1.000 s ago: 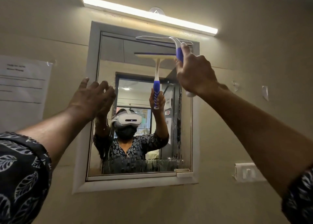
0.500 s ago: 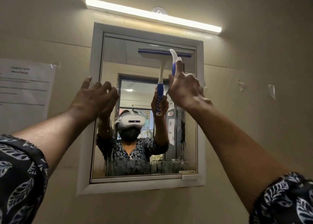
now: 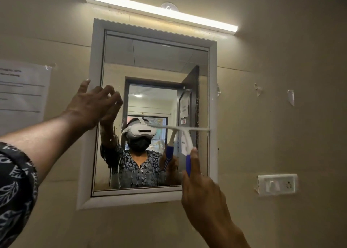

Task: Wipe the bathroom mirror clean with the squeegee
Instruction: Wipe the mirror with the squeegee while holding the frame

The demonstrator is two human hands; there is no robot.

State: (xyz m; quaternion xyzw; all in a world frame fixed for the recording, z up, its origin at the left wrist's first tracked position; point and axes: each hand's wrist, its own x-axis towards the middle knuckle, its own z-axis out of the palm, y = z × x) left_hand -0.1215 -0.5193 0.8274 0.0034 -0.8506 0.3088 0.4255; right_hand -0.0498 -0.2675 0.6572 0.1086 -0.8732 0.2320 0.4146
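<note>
Fingers of the right hand (image 3: 202,197) are wrapped round the blue grip of the squeegee (image 3: 188,146), with the thumb laid straight up along the grip. The hand sits low, in front of the mirror's bottom right corner. From it the white neck rises to the blade, which lies level against the glass of the mirror (image 3: 155,69), on the right side and somewhat below the middle. The blade is blurred; its right end reaches the inner edge of the frame (image 3: 213,97). The squeegee's reflection shows just left of the handle.

The left hand (image 3: 93,108) grasps nothing: its fingers are spread and fairly straight, resting over the left side of the frame and onto the glass at about mid-height. A dark leaf-print sleeve (image 3: 15,182) covers that arm above the elbow.

The glass reflects a person wearing a white headset, and an open doorway behind. Streaks show on the lower left of the glass.

A lit tube light (image 3: 159,9) is fixed to the wall (image 3: 281,60) above the mirror. A printed sheet (image 3: 22,93) is taped up to the left, and a white switch plate (image 3: 277,184) sits low to the right.
</note>
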